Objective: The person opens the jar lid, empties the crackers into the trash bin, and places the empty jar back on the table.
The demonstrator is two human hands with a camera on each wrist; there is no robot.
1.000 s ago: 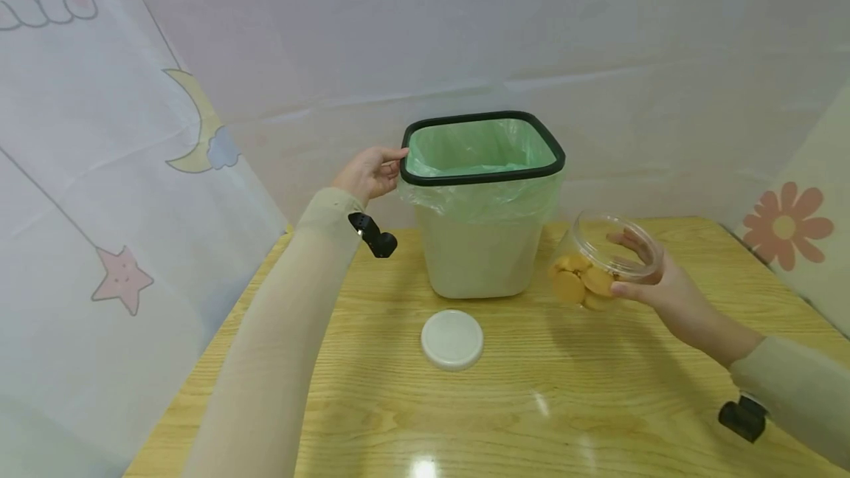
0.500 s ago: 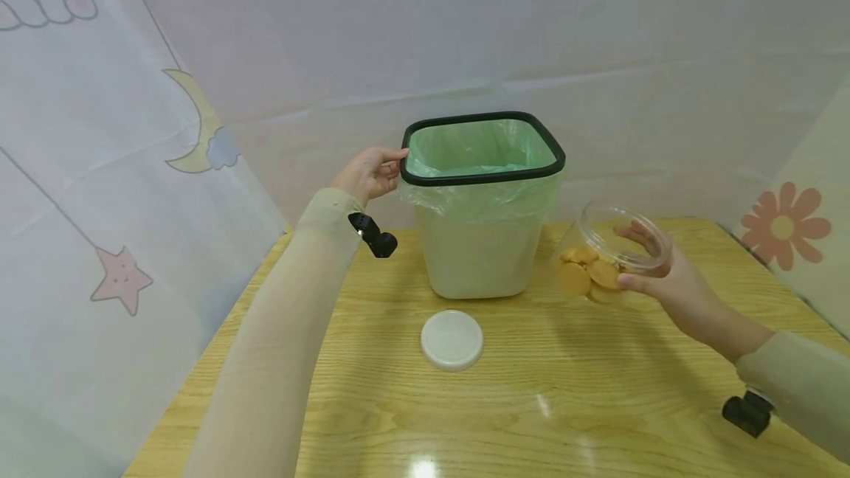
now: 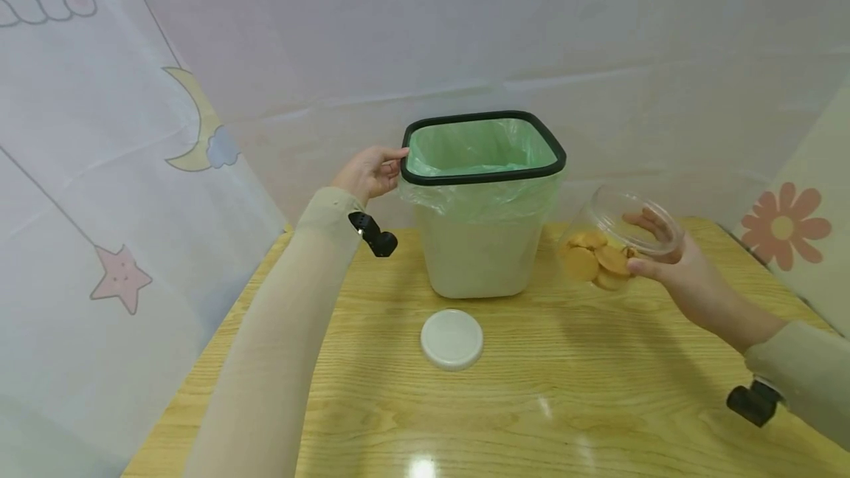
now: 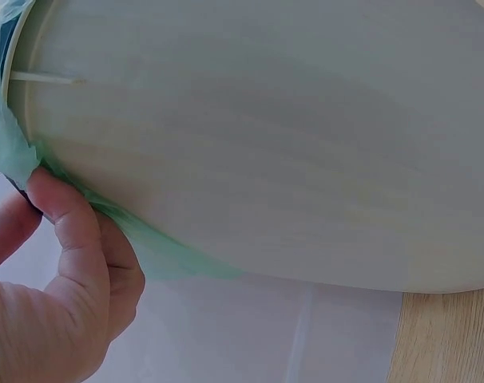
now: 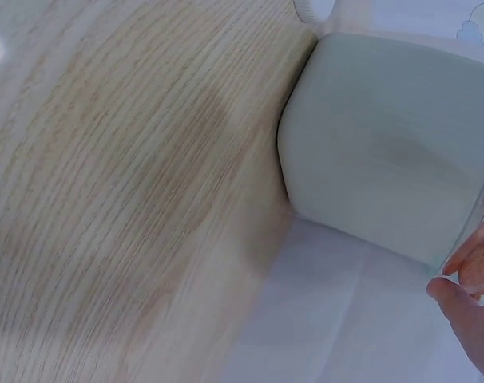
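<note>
A pale waste bin (image 3: 481,249) with a black rim (image 3: 488,178) and a green plastic liner (image 3: 465,147) stands at the back of the table. My left hand (image 3: 367,175) pinches the rim at its left side; in the left wrist view the thumb and finger (image 4: 66,211) meet at the liner's edge. To the right of the bin, my right hand (image 3: 699,288) grips a clear jar (image 3: 603,206), lidless and tilted, raised above the table. Round golden cookies (image 3: 581,262) lie at the jar's bottom. Only part of that hand (image 5: 466,319) shows in the right wrist view.
A round white lid (image 3: 451,339) lies on the wooden table (image 3: 425,411) in front of the bin. Behind the table hangs a pale printed cloth (image 3: 332,35), close to the bin's back. Wrist cameras (image 3: 375,236) are strapped to both sleeves.
My right hand has lifted the jar and shifted it a little to the right, away from the bin. The left hand, bin and lid have stayed put.
</note>
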